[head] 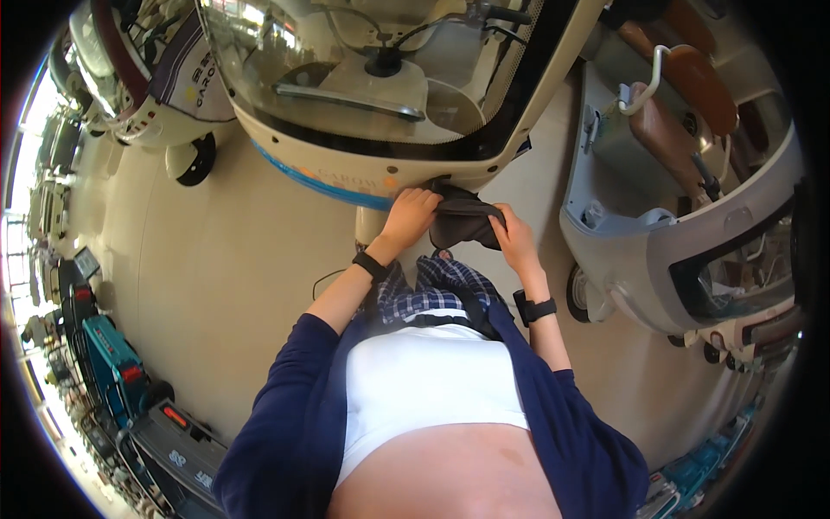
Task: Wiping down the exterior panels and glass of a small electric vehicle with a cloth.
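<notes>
A dark, soft cloth-like piece (463, 220) hangs between my two hands, just below the front edge of a cream enclosed vehicle with a clear windshield (311, 104). My left hand (413, 213) pinches its left edge, close to the vehicle's body panel. Its right edge is gripped by my right hand (514, 235), thumb on the near side. The piece is bunched and folded, and its upper end lies against the underside of the panel. A blue strip (318, 183) runs along the vehicle's lower front. Handlebars (447, 23) show through the windshield.
On the right stands a grey vehicle (622, 259) with brown seats, its side near my right arm. Another vehicle with a white wheel fender (178, 159) is at the upper left. Teal (113, 357) and grey (178, 447) cargo vehicles line the lower left. Tiled floor lies between.
</notes>
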Demonstrator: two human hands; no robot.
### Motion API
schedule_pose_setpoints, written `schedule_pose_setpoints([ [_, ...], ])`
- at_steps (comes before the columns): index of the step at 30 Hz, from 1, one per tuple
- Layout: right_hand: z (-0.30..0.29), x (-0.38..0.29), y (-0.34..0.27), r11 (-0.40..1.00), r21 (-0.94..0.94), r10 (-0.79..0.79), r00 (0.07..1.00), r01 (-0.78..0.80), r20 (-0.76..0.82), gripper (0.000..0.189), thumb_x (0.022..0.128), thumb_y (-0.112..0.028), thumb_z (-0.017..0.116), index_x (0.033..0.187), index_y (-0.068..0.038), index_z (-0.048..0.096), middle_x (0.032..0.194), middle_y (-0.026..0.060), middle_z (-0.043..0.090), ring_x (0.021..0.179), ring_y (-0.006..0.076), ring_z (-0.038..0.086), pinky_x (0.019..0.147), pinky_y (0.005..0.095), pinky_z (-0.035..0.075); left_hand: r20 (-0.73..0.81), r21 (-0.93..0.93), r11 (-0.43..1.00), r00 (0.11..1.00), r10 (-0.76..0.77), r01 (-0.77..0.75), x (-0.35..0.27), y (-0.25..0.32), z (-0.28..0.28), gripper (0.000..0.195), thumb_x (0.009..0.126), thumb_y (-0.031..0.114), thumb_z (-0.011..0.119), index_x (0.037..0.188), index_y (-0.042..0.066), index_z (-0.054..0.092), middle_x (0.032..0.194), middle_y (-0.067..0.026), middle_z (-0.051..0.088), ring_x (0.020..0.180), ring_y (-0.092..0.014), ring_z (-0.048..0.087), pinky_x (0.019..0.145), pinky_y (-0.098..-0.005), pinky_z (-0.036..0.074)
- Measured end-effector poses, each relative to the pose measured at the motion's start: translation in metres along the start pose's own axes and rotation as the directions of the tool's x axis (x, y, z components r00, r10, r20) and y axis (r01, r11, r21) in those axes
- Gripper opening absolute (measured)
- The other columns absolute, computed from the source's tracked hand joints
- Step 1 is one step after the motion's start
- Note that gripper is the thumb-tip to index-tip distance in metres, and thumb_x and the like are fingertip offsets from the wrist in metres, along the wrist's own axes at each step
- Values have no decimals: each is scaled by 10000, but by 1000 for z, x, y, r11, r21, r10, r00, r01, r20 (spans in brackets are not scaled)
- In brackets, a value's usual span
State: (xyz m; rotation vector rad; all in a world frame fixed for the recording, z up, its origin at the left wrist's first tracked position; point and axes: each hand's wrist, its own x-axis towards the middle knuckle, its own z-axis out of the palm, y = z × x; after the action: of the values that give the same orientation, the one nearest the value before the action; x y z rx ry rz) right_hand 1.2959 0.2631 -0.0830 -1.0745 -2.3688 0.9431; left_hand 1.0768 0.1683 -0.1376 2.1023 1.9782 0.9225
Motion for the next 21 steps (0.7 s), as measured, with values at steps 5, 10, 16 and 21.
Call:
schedule_pose_setpoints([
  [5, -14, -2, -12, 991, -36, -117, 977, 125, 179, 180, 866, -257, 644, 968, -113, 612, 782, 120, 662, 701, 333, 631, 586, 392, 478, 159, -67, 974, 966, -202, 215, -39, 17, -21, 223, 779, 96, 627, 986, 49, 557, 866, -154, 625, 837, -370, 585, 728, -452, 470],
  [10, -8, -3, -37, 966, -65, -226, 941, 250, 251, 255, 828, -314, 673, 1002, -132, 631, 773, 97, 673, 691, 310, 639, 585, 385, 491, 237, -5, 925, 899, -368, 380, -65, 23, -45, 186, 829, 159, 607, 987, 75, 557, 843, -170, 635, 804, -373, 613, 687, -454, 491],
  [16, -12, 5, -58, 961, 49, -273, 910, 271, 313, 251, 812, -271, 697, 986, -106, 619, 831, 102, 674, 713, 311, 641, 609, 392, 501, 183, 61, 881, 862, -472, 469, -69, 26, -66, 180, 826, 157, 613, 993, 92, 593, 823, -157, 641, 792, -365, 618, 656, -431, 489],
  [21, -23, 15, -63, 933, 130, -357, 910, 336, 209, 242, 802, -224, 704, 977, -86, 608, 894, 124, 667, 767, 329, 640, 642, 389, 504, -77, 10, 921, 919, -387, 389, -54, 32, -82, 166, 810, 139, 627, 968, 88, 621, 803, -148, 654, 729, -337, 632, 618, -402, 490],
])
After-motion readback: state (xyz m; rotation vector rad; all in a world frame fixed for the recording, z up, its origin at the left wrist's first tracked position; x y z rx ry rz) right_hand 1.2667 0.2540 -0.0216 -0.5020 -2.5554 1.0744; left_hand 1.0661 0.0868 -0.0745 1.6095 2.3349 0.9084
